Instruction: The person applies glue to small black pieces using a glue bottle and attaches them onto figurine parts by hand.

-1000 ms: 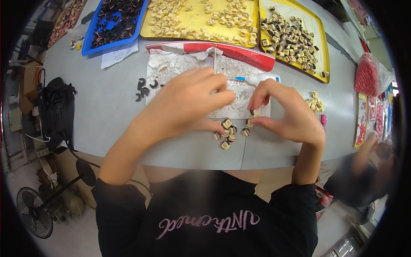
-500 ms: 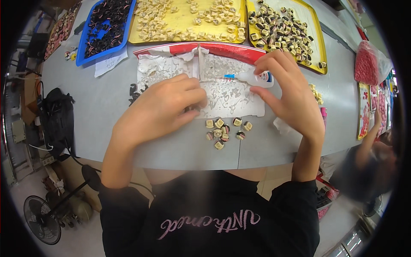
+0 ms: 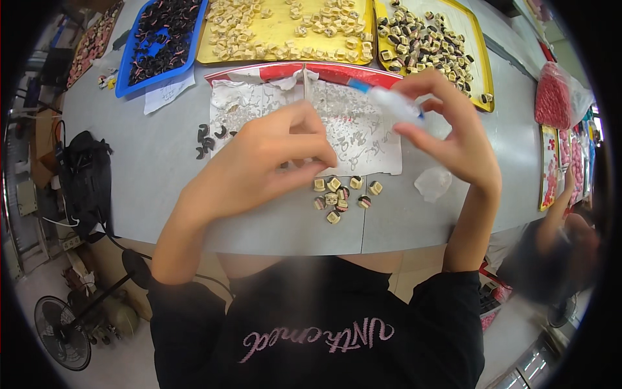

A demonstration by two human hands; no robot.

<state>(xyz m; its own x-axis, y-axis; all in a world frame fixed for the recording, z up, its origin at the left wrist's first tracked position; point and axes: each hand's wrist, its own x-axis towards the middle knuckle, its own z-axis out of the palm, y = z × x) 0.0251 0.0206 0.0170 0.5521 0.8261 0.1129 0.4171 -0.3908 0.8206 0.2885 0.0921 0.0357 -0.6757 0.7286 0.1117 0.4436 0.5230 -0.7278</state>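
My right hand (image 3: 453, 139) is raised over the table and holds a small clear tube with a blue end (image 3: 394, 100) between thumb and fingertips. My left hand (image 3: 265, 165) hovers beside it with thumb and fingers pinched together; I cannot tell whether anything is between them. Just below both hands, several small beige and dark pieces (image 3: 340, 194) lie in a cluster near the front edge of the grey table (image 3: 162, 168). A white paper sheet smeared with dried marks (image 3: 366, 133) lies under the hands.
At the back stand a blue tray of dark pieces (image 3: 162, 39) and two yellow trays of pieces (image 3: 285, 32) (image 3: 434, 39). Crumpled clear plastic (image 3: 433, 183) lies right of the cluster. A pink bag (image 3: 554, 97) and another person (image 3: 564, 240) are at right, a black bag (image 3: 84, 175) at left.
Both hands have lifted off the cluster of pieces. My right hand picked up the clear tube and raised it; my left hand drew back with its fingers pinched.
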